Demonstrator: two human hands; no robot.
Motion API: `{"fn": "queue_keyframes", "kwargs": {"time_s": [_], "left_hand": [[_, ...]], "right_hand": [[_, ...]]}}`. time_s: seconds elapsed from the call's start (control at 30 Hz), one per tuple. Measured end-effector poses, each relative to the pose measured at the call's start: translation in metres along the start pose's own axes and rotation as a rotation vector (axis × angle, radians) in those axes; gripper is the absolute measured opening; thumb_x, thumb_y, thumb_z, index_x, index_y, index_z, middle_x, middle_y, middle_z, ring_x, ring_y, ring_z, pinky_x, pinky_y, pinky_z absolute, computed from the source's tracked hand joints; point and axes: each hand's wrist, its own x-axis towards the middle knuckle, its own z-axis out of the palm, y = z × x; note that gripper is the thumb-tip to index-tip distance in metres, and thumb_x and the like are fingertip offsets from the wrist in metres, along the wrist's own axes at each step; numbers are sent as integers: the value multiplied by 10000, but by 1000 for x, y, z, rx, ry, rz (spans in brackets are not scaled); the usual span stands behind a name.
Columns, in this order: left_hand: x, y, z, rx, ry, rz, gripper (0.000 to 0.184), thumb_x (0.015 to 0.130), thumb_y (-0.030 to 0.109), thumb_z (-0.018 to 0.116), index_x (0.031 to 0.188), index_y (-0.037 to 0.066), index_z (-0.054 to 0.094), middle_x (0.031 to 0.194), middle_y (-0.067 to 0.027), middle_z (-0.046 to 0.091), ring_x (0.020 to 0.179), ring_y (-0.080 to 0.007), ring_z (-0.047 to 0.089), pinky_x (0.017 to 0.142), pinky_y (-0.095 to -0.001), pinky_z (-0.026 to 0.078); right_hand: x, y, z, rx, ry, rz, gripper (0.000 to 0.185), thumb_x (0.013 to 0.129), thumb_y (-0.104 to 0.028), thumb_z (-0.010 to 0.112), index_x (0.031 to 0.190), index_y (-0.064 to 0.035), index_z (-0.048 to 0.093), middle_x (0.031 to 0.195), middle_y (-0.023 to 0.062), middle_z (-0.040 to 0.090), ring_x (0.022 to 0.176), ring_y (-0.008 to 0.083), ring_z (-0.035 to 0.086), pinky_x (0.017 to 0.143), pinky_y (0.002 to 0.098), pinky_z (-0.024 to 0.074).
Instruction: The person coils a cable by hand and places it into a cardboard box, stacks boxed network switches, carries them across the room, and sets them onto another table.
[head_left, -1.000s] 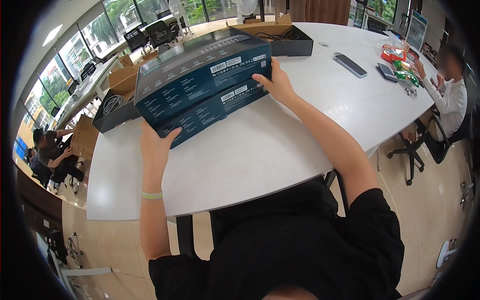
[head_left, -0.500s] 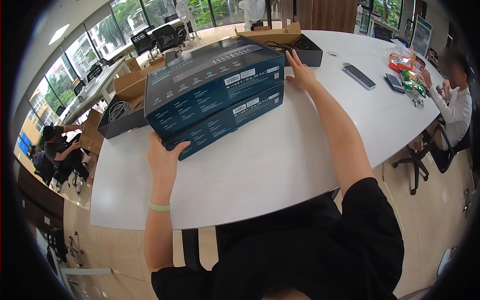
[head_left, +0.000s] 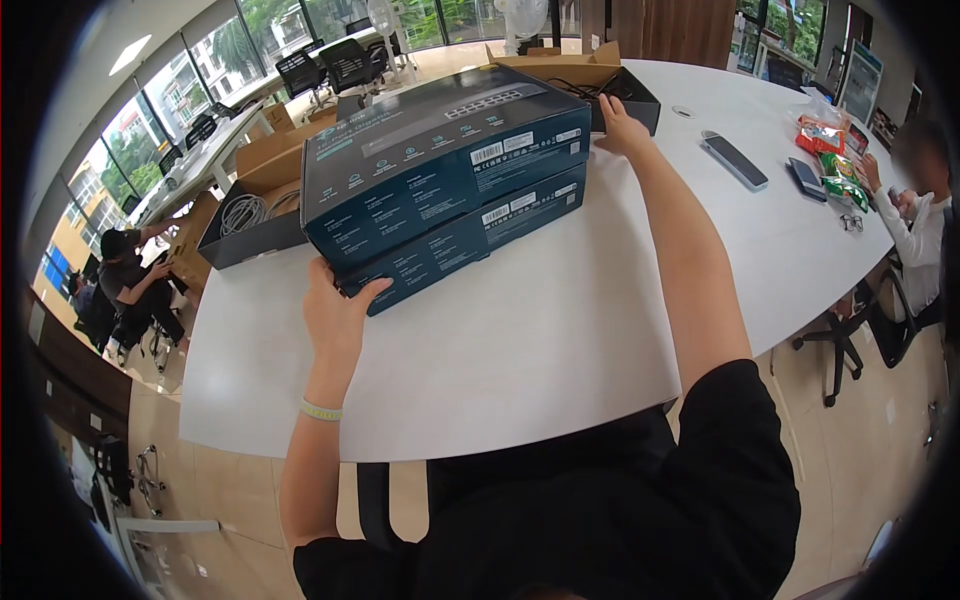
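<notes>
Two dark blue network switch boxes lie stacked on the white table [head_left: 500, 340], the upper switch box [head_left: 440, 180] squarely over the lower switch box [head_left: 440, 250]. My left hand [head_left: 340, 305] grips the near left corner of the lower box, its thumb along the front face and its other fingers hidden behind the end. At the right end of the stack, my right hand [head_left: 622, 130] is open, fingers stretched forward and thumb beside the upper box. How firmly it presses there I cannot tell.
Behind the stack stand an open box with grey cable [head_left: 245, 213] and another open box with black cables [head_left: 640, 100]. To the right lie a grey handheld device [head_left: 735, 160], a phone [head_left: 806, 178] and snack bags [head_left: 840, 175]. People sit at both sides.
The view has turned slightly, shifting the scene to the right. My right hand's fingers are closer together than before. The stack's place on the table looks nearly unchanged.
</notes>
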Motion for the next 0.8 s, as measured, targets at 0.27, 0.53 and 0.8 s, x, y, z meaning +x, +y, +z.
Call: {"fn": "queue_keyframes", "kwargs": {"time_s": [0.27,0.53,0.8], "left_hand": [[3,-11,5,56,18,76,577,625,271,771,973,-28,421,820,-156,607,692,-200,584,625,-261,441],[6,-13,2,9,-17,115,581,638,260,762,999,-30,411,840,-157,608,706,-202,588,632,-252,444],[37,-30,14,-24,-73,151,575,665,234,743,1039,-59,418,887,-188,604,799,-250,603,695,-291,460]], "right_hand": [[-8,21,-17,58,194,-175,520,696,-347,683,1096,-73,495,1095,127,478,967,325,531,835,381,438],[-51,40,-32,70,291,-284,474,683,-341,697,1012,-36,545,994,140,541,938,323,532,812,376,430],[-70,60,-36,-53,377,-157,425,683,-375,679,938,-59,552,927,92,574,864,267,569,754,355,443]]}}
